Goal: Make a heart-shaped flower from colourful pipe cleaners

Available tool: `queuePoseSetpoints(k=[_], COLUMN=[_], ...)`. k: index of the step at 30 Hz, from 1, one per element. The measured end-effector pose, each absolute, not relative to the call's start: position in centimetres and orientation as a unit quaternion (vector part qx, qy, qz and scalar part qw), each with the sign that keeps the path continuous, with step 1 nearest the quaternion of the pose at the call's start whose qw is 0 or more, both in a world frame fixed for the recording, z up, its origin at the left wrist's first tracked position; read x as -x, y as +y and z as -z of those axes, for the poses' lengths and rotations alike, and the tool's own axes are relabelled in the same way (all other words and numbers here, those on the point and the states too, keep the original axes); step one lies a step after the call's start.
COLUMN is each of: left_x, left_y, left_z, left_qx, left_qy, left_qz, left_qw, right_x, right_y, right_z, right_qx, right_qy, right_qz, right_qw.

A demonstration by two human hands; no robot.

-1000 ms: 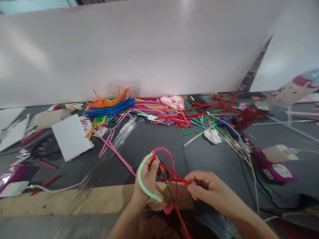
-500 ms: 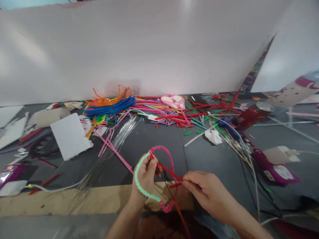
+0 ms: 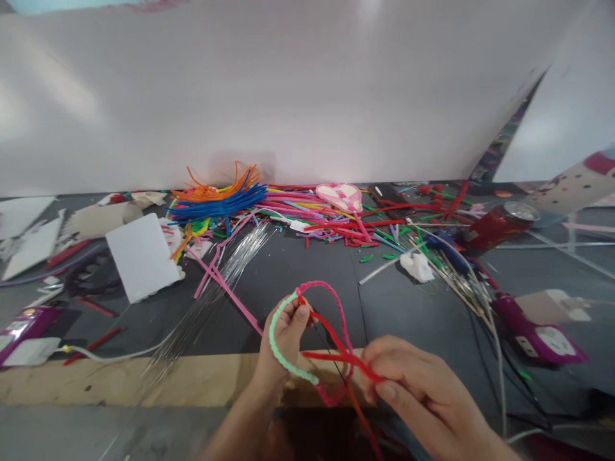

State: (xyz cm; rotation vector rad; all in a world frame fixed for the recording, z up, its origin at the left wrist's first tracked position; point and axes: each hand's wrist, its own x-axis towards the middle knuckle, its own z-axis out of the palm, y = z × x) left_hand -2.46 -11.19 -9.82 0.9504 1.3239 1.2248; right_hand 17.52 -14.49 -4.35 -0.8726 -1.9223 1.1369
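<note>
A ring of twisted pipe cleaners (image 3: 277, 342), mint green on its left side and pink on the rest, hangs around my left hand (image 3: 283, 333). That hand pinches the ring's top where a red pipe cleaner (image 3: 331, 331) is joined to it. To the lower right, my right hand (image 3: 423, 390) has thumb and fingers closed on the red pipe cleaner, whose strands cross in front of the ring. A thin dark strand runs down from my left fingers toward an orange-red length (image 3: 362, 419) over my lap.
Behind the hands lie blue pipe cleaners (image 3: 218, 206), a pink-and-white heart (image 3: 339, 197) and thin metal wires (image 3: 235, 262). At right are a red can (image 3: 500, 227), a purple power strip (image 3: 533, 333) and cables. A white card (image 3: 143, 259) lies at left.
My right hand has moved right, down and closer to the camera, drawing the red pipe cleaner along. My left hand keeps its pinch on the ring. The view has shifted slightly.
</note>
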Motion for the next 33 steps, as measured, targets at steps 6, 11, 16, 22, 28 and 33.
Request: queuePoseSetpoints(k=[6, 11, 16, 22, 28, 33], left_x=[2.4, 2.8, 2.3, 2.2, 2.1, 2.3], left_y=[-11.5, -11.6, -11.9, -12.3, -12.8, -13.1], left_z=[10.3, 10.1, 9.8, 10.3, 9.6, 8.2], left_qx=[-0.37, -0.376, -0.408, -0.375, -0.393, -0.461], left_qy=[0.55, 0.537, 0.522, 0.512, 0.524, 0.545], left_qz=[-0.522, -0.54, -0.505, -0.527, -0.51, -0.459], left_qw=[0.538, 0.528, 0.554, 0.565, 0.558, 0.528], right_x=[-15.2, -14.9, -14.0, -14.3, -15.0, -16.0], right_y=[-15.0, -15.4, -15.3, -14.9, -14.6, -14.7], right_z=[5.9, 7.0, 7.0, 6.8, 7.7, 7.5], right_qx=[0.332, 0.34, 0.292, 0.354, 0.421, 0.461], right_qy=[-0.828, -0.859, -0.887, -0.846, -0.793, -0.784], right_qz=[-0.311, -0.245, -0.283, -0.319, -0.311, -0.329], right_qw=[0.327, 0.294, 0.221, 0.239, 0.314, 0.255])
